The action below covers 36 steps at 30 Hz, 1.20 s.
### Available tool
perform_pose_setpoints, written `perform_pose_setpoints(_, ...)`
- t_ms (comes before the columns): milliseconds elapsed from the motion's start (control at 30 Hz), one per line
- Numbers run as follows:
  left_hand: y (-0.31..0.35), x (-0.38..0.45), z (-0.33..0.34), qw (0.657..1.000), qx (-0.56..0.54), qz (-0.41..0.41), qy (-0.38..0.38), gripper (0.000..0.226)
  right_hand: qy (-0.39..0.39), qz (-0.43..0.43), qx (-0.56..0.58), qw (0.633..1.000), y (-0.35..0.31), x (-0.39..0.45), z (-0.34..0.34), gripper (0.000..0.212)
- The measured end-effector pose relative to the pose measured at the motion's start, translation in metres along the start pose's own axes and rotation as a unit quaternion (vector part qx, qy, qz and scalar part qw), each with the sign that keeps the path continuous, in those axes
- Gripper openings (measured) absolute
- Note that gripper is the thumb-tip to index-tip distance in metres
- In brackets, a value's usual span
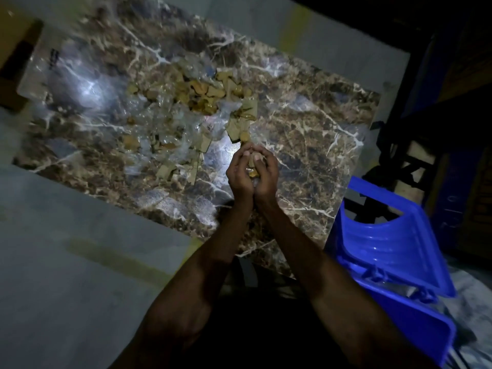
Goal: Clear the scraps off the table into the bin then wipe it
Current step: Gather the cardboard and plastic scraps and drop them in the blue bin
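Left hand and right hand cupped together, grip closed around a clump of tan scraps. Clearing step underway. Next: carry load to blue plastic bin at 4 o'clock. Crinkled film, card shards litter glossy marbled desk toward 11 o'clock.

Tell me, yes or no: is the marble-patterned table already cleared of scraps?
No: a pile of tan scraps and clear plastic bits lies across the marble-patterned table.

Scraps on table, bin right
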<state>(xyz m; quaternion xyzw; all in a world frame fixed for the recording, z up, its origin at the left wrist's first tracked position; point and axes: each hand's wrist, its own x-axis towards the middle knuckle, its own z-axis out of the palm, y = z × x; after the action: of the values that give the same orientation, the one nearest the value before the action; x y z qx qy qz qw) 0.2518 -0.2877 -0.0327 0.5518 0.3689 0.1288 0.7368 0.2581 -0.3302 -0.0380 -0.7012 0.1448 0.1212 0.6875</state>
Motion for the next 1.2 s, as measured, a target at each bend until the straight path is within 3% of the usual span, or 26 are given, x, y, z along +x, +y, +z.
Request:
perform_pose_setpoints(200, 0.040, -0.014, 0.002, 1.000, 0.002, 0.000, 0.009, 0.023, -0.015, -0.021, 0.019, 0.999, -0.033, -0.017, 0.002, 0.020)
perform_pose_setpoints(500, 0.074, -0.057, -0.007, 0.997, -0.064, 0.012, 0.047, 0.039, -0.038, -0.027, 0.111, 0.993, -0.062, -0.058, -0.006, 0.041)
perform_pose_setpoints(633, 0.084, -0.078, -0.012, 0.997, -0.056, 0.025, 0.036, 0.026, -0.040, -0.016, 0.099, 0.994, -0.072, -0.073, -0.009, 0.047)
perform_pose_setpoints(900, 0.102, -0.107, -0.026, 0.997, -0.020, 0.060, -0.051, 0.016, 0.038, -0.113, 0.099, 0.988, -0.096, -0.121, -0.013, 0.017)
perform_pose_setpoints(1200, 0.100, -0.165, -0.080, 0.982, -0.023, 0.081, -0.171, 0.030, 0.106, -0.132, 0.107, 0.980, -0.073, -0.202, -0.014, 0.040)
